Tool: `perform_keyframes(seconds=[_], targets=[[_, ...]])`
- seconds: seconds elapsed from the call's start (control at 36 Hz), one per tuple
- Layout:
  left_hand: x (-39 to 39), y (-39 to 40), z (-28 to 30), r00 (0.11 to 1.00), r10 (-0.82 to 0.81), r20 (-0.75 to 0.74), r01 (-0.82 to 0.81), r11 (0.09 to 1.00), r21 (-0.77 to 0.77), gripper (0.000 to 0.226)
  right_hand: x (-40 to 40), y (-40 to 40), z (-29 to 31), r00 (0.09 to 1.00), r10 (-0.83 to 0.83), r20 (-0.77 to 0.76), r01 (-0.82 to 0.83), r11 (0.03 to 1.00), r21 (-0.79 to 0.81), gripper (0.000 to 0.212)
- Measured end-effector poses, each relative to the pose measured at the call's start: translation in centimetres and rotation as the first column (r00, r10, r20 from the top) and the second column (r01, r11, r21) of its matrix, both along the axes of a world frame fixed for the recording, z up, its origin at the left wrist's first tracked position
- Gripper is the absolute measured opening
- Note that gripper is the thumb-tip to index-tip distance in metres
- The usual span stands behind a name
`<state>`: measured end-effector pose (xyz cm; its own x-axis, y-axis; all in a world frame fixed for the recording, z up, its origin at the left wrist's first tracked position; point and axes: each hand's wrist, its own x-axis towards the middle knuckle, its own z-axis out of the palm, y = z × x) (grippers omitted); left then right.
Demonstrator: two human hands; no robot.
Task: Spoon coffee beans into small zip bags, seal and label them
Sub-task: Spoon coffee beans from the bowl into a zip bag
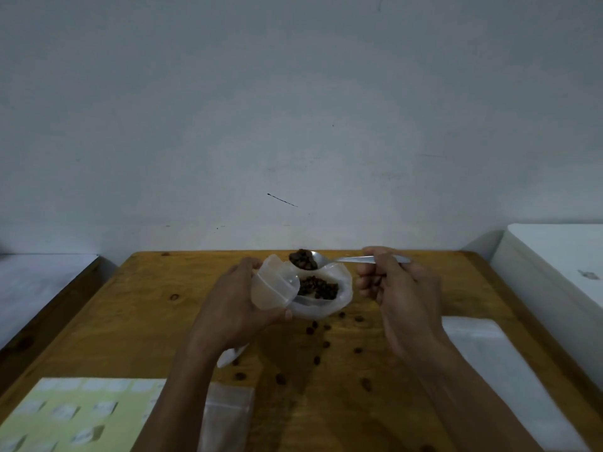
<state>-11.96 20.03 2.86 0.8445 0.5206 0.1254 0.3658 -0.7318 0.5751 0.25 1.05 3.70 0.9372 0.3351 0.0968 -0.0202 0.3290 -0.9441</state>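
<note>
A bare grey-white wall (293, 109) fills the upper half of my view, and below it sits a wooden table (146, 305) with white surfaces flanking it on both sides. My left hand (235, 301) is wrapped around a small clear plastic cup (274, 287), tilted on its side with the mouth turned toward the spoon; something pale and crumpled shows under that wrist, but I cannot tell what it is. My right hand (391, 282) pinches the handle of a metal spoon (329, 260) — its bowl is heaped with coffee beans (303, 259) and hangs just above the cup's rim. Right behind the cup lies an open clear plastic bag (326, 295) holding a dark pile of beans (its edges are rolled outward). Loose beans (321, 345) are scattered across the wood between my forearms. Near the front edge lies an empty zip bag (228, 415), partly hidden by my left forearm, and beside it, to the left, a yellow-green label sheet (81, 415). A stack of white bags (483, 347) lies flat on the right.
</note>
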Motion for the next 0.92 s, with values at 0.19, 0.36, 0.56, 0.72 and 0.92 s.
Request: perform_keyframes(seconds=[0.19, 0.36, 0.56, 0.72, 0.92], targets=[[1.0, 0.0, 0.1, 0.999, -0.002, 0.039, 0.006, 0.995, -0.096, 0.085, -2.1, 1.1, 0.5, 0.868, 0.179, 0.463, -0.015, 0.942, -0.335, 0.020], [0.6, 0.3, 0.3, 0.994, 0.019, 0.105, -0.006, 0.992, -0.128, 0.090, -1.8, 0.7, 0.3, 0.809, -0.026, 0.588, 0.190, 0.957, -0.218, 0.026], [0.2, 0.6, 0.1, 0.994, 0.024, 0.107, -0.011, 0.993, -0.117, 0.093, 0.2, 0.4, -2.9, 0.872, -0.021, 0.490, 0.262, 0.864, -0.430, 0.023], [-0.1, 0.2, 0.3, 0.994, 0.012, 0.109, 0.000, 0.993, -0.116, 0.093, 1.5, 0.6, -5.1, 0.962, -0.017, 0.274, 0.165, 0.833, -0.528, 0.017], [-0.5, -0.2, 0.3, 0.991, 0.031, 0.131, -0.016, 0.994, -0.111, 0.095, 2.2, -0.3, -4.3, 0.956, 0.017, 0.294, 0.202, 0.689, -0.696, 0.026]])
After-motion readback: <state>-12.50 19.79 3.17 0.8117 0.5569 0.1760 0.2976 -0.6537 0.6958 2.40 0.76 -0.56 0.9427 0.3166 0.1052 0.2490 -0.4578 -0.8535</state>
